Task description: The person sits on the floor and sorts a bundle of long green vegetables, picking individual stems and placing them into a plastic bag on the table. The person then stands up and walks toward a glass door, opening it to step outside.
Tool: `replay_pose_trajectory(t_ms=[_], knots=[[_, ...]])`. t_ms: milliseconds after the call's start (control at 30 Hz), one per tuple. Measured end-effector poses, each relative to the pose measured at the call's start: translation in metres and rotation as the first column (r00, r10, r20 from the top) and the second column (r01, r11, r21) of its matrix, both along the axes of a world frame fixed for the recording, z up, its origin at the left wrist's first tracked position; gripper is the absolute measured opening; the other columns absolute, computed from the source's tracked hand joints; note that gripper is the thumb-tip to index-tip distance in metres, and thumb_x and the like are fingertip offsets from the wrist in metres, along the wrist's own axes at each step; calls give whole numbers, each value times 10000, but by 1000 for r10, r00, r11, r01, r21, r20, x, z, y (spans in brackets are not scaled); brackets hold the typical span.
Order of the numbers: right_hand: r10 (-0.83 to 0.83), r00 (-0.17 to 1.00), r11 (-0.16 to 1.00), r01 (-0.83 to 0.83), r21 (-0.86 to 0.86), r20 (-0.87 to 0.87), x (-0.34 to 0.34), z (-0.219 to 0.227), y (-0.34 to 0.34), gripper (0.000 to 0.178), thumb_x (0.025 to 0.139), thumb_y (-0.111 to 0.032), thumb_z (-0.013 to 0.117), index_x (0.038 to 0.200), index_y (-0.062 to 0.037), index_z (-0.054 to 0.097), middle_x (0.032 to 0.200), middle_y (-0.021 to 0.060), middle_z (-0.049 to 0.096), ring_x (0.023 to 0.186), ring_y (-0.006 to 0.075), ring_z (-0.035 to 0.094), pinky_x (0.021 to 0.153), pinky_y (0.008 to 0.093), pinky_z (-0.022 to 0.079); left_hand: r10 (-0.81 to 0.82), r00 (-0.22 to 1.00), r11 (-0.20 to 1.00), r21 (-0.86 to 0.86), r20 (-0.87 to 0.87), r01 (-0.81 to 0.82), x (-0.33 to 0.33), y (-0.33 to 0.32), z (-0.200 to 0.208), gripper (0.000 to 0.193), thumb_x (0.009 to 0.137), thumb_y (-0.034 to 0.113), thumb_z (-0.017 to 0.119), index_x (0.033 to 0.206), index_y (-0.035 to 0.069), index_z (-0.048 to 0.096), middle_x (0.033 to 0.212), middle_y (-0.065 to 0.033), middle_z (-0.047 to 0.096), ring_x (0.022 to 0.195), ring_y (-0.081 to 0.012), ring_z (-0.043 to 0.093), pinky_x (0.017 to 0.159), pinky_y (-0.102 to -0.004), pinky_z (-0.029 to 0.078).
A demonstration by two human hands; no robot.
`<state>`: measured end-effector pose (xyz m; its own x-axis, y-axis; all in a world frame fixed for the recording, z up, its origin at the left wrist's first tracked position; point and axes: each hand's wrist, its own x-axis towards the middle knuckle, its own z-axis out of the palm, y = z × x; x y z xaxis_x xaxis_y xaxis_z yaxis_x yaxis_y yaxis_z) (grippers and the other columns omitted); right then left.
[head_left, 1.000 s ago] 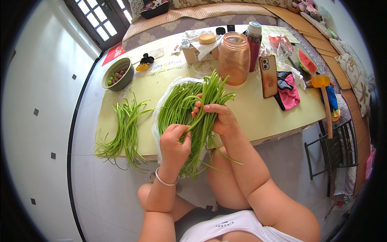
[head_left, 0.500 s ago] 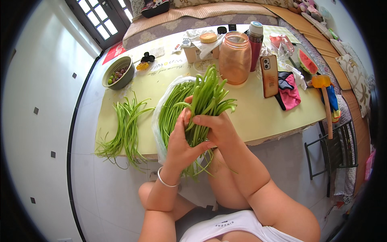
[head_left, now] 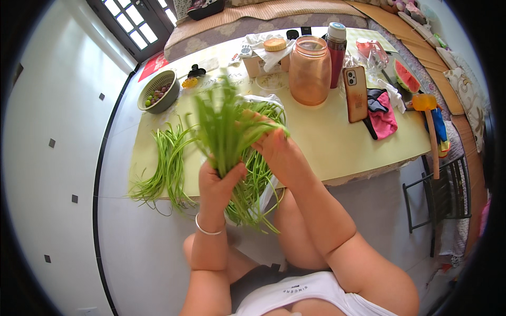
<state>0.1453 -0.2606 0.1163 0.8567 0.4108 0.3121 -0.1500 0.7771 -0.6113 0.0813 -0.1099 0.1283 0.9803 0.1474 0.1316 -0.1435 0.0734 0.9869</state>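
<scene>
Table (head_left: 342, 152): spreading pale yellow ahead of both hands, ending in a near edge beneath them.
Door (head_left: 132, 23): standing far ahead and to the left of the left hand (head_left: 215, 181), being cut off at the top.
Left hand: clenching around the lower part of a stem bundle (head_left: 220, 124), pressing the thumb across its near side.
Stem bundle: rising out of the left hand, running its long axis away from the body, leaning a little leftward and fanning at the far end; lying left of the right hand (head_left: 276, 147), nearer to the left.
Right hand: reaching its fingers up along the bundle's right flank; touching or almost touching the outer stems, not showing whether any are being pinched.
Green heap (head_left: 257, 179): lying on a plastic bag (head_left: 270, 192), between the hands and behind the stem bundle.
Loose stems (head_left: 167, 163): lying on the table, to the left of the left hand.
Basket (head_left: 164, 104): holding grapes (head_left: 162, 92), standing farther out, ahead and left of the left hand.
Jar (head_left: 309, 73): standing ahead and right of the right hand, just beside a flask (head_left: 336, 52).
Phone (head_left: 354, 92): resting right of the right hand.
Hard to see: blurring at the bundle's upper tips; losing the right fingertips among stems; hanging ends below the left hand, not showing whether belonging to bundle or heap.
</scene>
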Motion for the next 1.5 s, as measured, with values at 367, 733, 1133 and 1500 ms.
replay_pose_trajectory(t_ms=[367, 733, 1133, 1500], knots=[[425, 899, 822, -335, -460, 106, 14, -30, 11, 448, 936, -137, 578, 1345, 12, 473, 1315, 91, 554, 1220, 175, 514, 1031, 308, 397, 45, 936, 981, -194, 349, 26, 3, 29, 47, 161, 879, 59, 642, 1011, 9, 566, 799, -79, 585, 705, -190, 565, 821, -401, 492], [466, 715, 533, 245, -810, 522, 11, -80, 36, 282, 860, -154, 625, 1114, -38, 661, 1019, 180, 673, 951, 341, 635, 830, 404, 493, 121, 856, 989, -135, 503, -60, 6, 93, 151, 117, 918, 106, 616, 990, 35, 557, 790, -43, 564, 719, -144, 544, 770, -331, 502], [490, 763, 481, 166, -861, 421, 9, -48, 24, 349, 857, -171, 650, 1171, -18, 637, 1097, 192, 664, 1009, 336, 630, 889, 373, 489, 452, 827, 166, 880, 334, -446, 37, 234, 79, 288, 755, 128, 722, 954, -45, 608, 791, -181, 665, 697, -316, 643, 667, -396, 509], [179, 832, 525, 371, -766, 526, 11, -40, 18, 201, 856, -157, 642, 977, -6, 696, 915, 192, 684, 849, 318, 665, 764, 373, 517, 536, 800, -309, 944, 271, -113, 61, 216, -18, 298, 840, 287, 678, 903, 18, 564, 839, -198, 663, 799, -398, 656, 669, -488, 528]])
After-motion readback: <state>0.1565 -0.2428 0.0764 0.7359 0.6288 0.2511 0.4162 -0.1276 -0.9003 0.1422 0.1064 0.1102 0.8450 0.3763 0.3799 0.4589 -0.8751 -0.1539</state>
